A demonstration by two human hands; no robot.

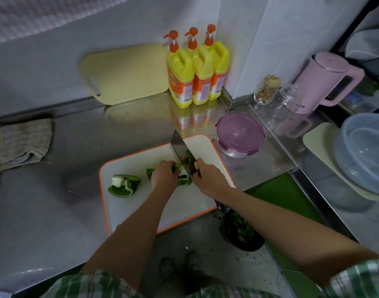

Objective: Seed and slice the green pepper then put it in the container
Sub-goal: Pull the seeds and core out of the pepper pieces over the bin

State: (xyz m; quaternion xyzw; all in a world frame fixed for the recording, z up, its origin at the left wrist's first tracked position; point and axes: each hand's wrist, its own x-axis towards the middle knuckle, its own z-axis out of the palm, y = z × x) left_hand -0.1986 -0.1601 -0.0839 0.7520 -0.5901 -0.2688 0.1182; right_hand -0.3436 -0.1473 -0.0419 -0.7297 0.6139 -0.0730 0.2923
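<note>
I see green-and-white checks on my sleeve (360, 276), a white board (190, 201) rimmed in orange, green pepper (124, 186), a purple-lidded container (240, 134), yellow bottles (202, 69) with orange pumps, and a pink kettle (321, 82).

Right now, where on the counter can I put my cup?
The bare counter between the cloth and the board is free, and the strip between board and bottles. Right of the board it's crowded: container, jars, kettle, bowls.
</note>
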